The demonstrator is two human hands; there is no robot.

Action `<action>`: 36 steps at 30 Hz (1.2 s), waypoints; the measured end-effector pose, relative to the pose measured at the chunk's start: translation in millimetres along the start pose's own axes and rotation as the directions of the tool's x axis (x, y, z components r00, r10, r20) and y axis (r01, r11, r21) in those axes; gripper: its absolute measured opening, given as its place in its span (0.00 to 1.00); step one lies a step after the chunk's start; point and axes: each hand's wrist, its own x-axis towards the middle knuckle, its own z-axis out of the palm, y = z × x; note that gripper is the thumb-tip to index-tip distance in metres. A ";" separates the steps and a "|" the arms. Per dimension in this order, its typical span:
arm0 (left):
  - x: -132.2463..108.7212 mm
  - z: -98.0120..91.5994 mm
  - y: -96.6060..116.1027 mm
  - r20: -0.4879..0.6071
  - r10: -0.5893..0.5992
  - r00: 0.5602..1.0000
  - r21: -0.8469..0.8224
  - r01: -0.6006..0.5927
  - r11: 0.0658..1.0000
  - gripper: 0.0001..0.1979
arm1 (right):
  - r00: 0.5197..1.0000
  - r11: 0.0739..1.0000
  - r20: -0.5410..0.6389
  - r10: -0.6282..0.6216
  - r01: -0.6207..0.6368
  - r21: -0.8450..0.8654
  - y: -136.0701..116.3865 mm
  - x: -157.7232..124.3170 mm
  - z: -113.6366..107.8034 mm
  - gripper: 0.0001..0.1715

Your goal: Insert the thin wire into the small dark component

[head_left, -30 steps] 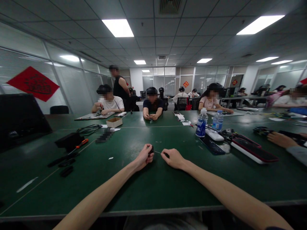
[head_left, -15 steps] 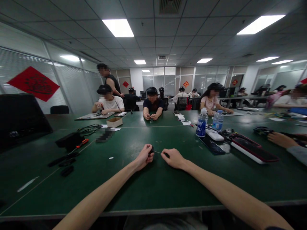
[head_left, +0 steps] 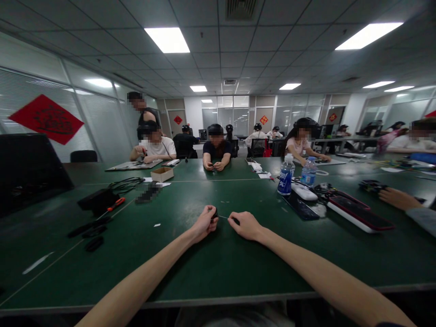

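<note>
Wire, a thin wire point(head_left: 223, 216), stretches just above the green table point(head_left: 218, 272) between both hands. The left hand point(head_left: 204, 222) has its fingers curled tight around a small black piece point(head_left: 215, 213) at one end. The right hand point(head_left: 245, 225) pinches the other end with thumb and forefinger closed.

Farther back to the right stand two water bottles; the nearer bottle point(head_left: 285, 175) has a blue label whose print is too small to read. Beside them lies a phone point(head_left: 357, 212) with a red edge. A co-worker's hand point(head_left: 395, 198) rests at the far right. On the left glass wall hangs a red paper diamond point(head_left: 46, 119); its dark characters are unreadable.
</note>
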 end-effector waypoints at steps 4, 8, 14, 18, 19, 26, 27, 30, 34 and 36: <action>-0.3 0.5 -0.1 -0.015 0.003 1.000 0.017 -0.003 1.000 0.16 | 0.999 0.998 -0.017 0.044 -0.044 -0.040 0.2 1.0 3.1 0.21; -0.1 1.0 0.4 -0.035 0.000 0.999 0.037 0.001 0.999 0.16 | 0.997 0.995 -0.034 0.070 -0.073 -0.072 -0.1 1.7 6.5 0.20; -2.8 4.0 3.3 -0.058 0.015 0.998 0.056 -0.012 0.998 0.16 | 0.997 0.996 -0.046 0.061 -0.064 -0.056 4.5 3.5 10.9 0.21; -10.4 13.1 4.6 0.002 -0.025 1.000 0.158 0.025 0.987 0.18 | 0.983 0.989 -0.105 0.151 -0.150 0.017 14.3 10.6 10.3 0.22; -11.8 15.1 4.5 0.020 -0.032 0.999 0.184 0.028 0.983 0.18 | 0.978 0.984 -0.109 0.177 -0.174 0.038 16.6 12.1 9.4 0.22; -7.7 12.5 2.5 -0.002 -0.013 1.000 0.132 0.013 0.991 0.17 | 0.994 0.993 -0.061 0.095 -0.091 0.074 15.3 7.8 3.3 0.22; -6.8 11.1 2.4 -0.009 -0.005 1.000 0.115 0.006 0.993 0.17 | 0.997 0.996 -0.050 0.066 -0.062 0.064 13.7 6.3 2.9 0.21; -5.2 8.0 2.0 -0.016 0.009 1.000 0.076 -0.008 0.997 0.16 | 0.999 0.999 -0.041 -0.012 0.014 0.043 10.2 2.8 1.4 0.20; -3.7 6.1 1.5 -0.015 0.010 1.000 0.045 -0.010 0.999 0.16 | 0.998 0.997 -0.021 -0.060 0.061 0.052 10.1 1.4 -0.3 0.20; -3.5 5.7 1.6 -0.013 0.011 1.000 0.035 -0.011 0.999 0.16 | 0.997 0.996 -0.027 -0.067 0.068 0.050 10.6 1.4 -0.5 0.19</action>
